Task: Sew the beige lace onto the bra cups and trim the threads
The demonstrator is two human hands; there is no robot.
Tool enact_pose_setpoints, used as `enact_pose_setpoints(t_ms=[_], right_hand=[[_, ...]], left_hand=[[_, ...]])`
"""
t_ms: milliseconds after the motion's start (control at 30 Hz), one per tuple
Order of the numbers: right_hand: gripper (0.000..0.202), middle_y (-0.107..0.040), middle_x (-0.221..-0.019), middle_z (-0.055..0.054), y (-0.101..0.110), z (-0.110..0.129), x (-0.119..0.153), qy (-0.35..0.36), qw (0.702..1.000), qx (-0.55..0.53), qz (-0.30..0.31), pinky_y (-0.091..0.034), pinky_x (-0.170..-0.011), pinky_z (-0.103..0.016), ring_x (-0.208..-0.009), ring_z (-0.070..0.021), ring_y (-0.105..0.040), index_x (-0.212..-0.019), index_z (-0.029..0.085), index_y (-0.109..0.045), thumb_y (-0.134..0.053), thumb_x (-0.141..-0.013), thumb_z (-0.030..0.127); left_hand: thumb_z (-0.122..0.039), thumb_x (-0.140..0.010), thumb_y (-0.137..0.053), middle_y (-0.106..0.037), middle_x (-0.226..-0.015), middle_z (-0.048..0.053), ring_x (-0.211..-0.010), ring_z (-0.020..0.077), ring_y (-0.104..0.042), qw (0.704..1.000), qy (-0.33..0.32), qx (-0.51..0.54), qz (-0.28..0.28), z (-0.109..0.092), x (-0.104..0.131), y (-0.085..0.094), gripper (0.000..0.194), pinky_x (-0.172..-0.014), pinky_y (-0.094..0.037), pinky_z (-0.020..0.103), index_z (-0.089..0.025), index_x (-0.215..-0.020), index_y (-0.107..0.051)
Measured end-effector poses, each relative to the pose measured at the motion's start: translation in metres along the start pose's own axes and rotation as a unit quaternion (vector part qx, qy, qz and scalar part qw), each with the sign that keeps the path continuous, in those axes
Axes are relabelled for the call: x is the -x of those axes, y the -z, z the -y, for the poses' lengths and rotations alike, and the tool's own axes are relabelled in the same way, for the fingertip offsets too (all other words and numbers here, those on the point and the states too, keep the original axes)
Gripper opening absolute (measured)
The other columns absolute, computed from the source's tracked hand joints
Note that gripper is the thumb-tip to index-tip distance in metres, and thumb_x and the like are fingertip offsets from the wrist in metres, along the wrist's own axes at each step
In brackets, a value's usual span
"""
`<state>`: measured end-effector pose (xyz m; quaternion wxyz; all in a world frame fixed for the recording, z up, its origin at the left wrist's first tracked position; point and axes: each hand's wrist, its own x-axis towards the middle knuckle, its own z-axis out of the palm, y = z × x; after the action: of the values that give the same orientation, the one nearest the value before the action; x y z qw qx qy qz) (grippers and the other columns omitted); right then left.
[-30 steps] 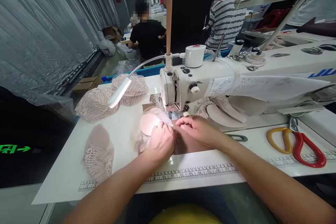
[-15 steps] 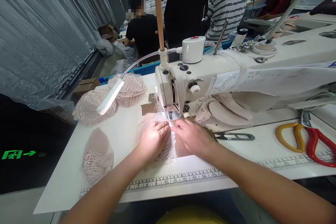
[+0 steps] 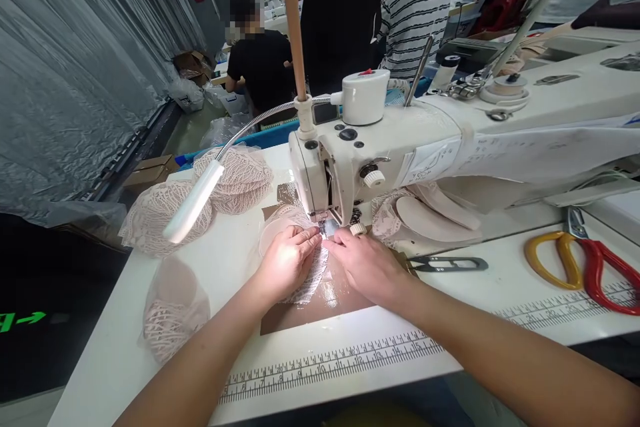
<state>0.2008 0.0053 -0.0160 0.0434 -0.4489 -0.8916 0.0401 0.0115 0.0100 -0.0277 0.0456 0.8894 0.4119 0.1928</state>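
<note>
Under the needle area of a white sewing machine lies a pale pink lace piece, partly covered by my hands. My left hand is closed over it, fingers bent and holding the lace just left of the presser foot. From the other side, my right hand grips the lace's right edge, thumb and forefinger close together near the foot. The fingertips of both hands almost meet. A sheer part of the piece spreads behind my left hand. Beneath lies a brown shiny sheet.
Lace cups are piled at the left, with another lace cup nearer me. A lamp hangs over the pile. Thread snips and red-and-yellow-handled scissors lie right. A printed ruler runs along the front. Several people are beyond the machine.
The lace has moved away from me beneath the presser foot, and its near end is shorter. More of the brown sheet shows in front. Both hands stay beside the foot; the view has shifted slightly.
</note>
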Motion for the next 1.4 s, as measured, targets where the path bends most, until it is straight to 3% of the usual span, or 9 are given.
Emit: enact_pose_setpoints(t_ms=[533, 700, 833, 1033, 1167, 1267, 1333, 1400], right_hand=[[0.043, -0.062, -0.098, -0.007, -0.002, -0.003, 0.001, 0.016, 1.000, -0.012, -0.014, -0.037, -0.062, -0.029, -0.077, -0.0170, -0.053, -0.112, 0.018, -0.061, -0.041, -0.078, 0.000], [0.043, -0.062, -0.098, -0.005, -0.010, -0.005, 0.003, 0.018, 0.998, -0.023, -0.049, -0.037, -0.065, -0.029, -0.077, -0.0171, -0.052, -0.113, 0.019, -0.062, -0.040, -0.081, 0.001], [0.040, -0.062, -0.099, -0.005, -0.015, -0.005, 0.005, 0.018, 0.996, -0.033, -0.080, -0.037, -0.067, -0.029, -0.076, -0.0168, -0.053, -0.114, 0.020, -0.062, -0.038, -0.085, 0.006], [0.040, -0.061, -0.101, -0.007, -0.014, -0.001, 0.007, 0.001, 0.996, -0.027, -0.081, -0.041, -0.069, -0.029, -0.082, -0.0180, -0.057, -0.116, 0.018, -0.062, -0.036, -0.086, 0.007], [0.040, -0.062, -0.102, -0.008, -0.020, -0.005, 0.008, 0.013, 0.994, -0.033, -0.103, -0.045, -0.073, -0.030, -0.084, -0.0188, -0.059, -0.115, 0.016, -0.062, -0.034, -0.088, 0.010], [0.039, -0.062, -0.098, -0.008, -0.024, -0.009, 0.006, 0.020, 0.993, -0.033, -0.116, -0.047, -0.070, -0.030, -0.082, -0.0199, -0.061, -0.111, 0.015, -0.065, -0.033, -0.087, 0.012], [0.039, -0.063, -0.098, -0.009, -0.025, -0.010, 0.005, 0.028, 0.992, -0.034, -0.115, -0.048, -0.068, -0.031, -0.082, -0.0204, -0.062, -0.108, 0.015, -0.066, -0.033, -0.087, 0.014], [0.040, -0.063, -0.097, -0.009, -0.025, -0.010, 0.005, 0.035, 0.993, -0.037, -0.109, -0.049, -0.067, -0.031, -0.081, -0.0207, -0.063, -0.107, 0.015, -0.066, -0.031, -0.088, 0.016]], left_hand=[[-0.016, -0.089, -0.043, -0.062, -0.123, 0.012, -0.100, 0.0246, -0.056, 1.000, 0.009, 0.004, 0.010, 0.009, -0.003, -0.001, 0.034, -0.085, -0.048, 0.043, -0.012, -0.117, -0.062], [-0.021, -0.091, -0.041, -0.059, -0.126, 0.012, -0.105, 0.0264, -0.052, 0.999, 0.041, -0.024, 0.013, 0.008, -0.002, -0.002, 0.037, -0.088, -0.046, 0.043, -0.011, -0.123, -0.057], [-0.032, -0.091, -0.042, -0.052, -0.134, 0.012, -0.120, 0.0312, -0.044, 0.996, 0.074, -0.054, 0.023, 0.008, 0.004, -0.003, 0.043, -0.096, -0.039, 0.050, -0.015, -0.131, -0.049], [-0.039, -0.092, -0.038, -0.042, -0.143, 0.012, -0.129, 0.0382, -0.034, 0.985, 0.137, -0.086, 0.065, -0.002, 0.005, 0.001, 0.050, -0.100, -0.032, 0.056, -0.016, -0.136, -0.043], [-0.038, -0.090, -0.039, -0.041, -0.142, 0.015, -0.129, 0.0389, -0.033, 0.968, 0.223, -0.079, 0.081, -0.011, 0.015, 0.021, 0.050, -0.100, -0.031, 0.056, -0.014, -0.133, -0.044], [-0.044, -0.088, -0.043, -0.042, -0.141, 0.014, -0.128, 0.0336, -0.038, 0.962, 0.248, -0.073, 0.083, -0.009, 0.044, 0.050, 0.052, -0.101, -0.034, 0.048, -0.017, -0.133, -0.043], [-0.042, -0.088, -0.043, -0.041, -0.142, 0.013, -0.131, 0.0303, -0.035, 0.953, 0.293, -0.068, 0.035, -0.003, 0.076, 0.070, 0.052, -0.105, -0.030, 0.044, -0.017, -0.133, -0.041], [-0.039, -0.086, -0.046, -0.046, -0.136, 0.015, -0.129, 0.0306, -0.036, 0.913, 0.396, -0.062, -0.077, 0.008, 0.116, 0.088, 0.046, -0.107, -0.026, 0.045, -0.015, -0.125, -0.047]])
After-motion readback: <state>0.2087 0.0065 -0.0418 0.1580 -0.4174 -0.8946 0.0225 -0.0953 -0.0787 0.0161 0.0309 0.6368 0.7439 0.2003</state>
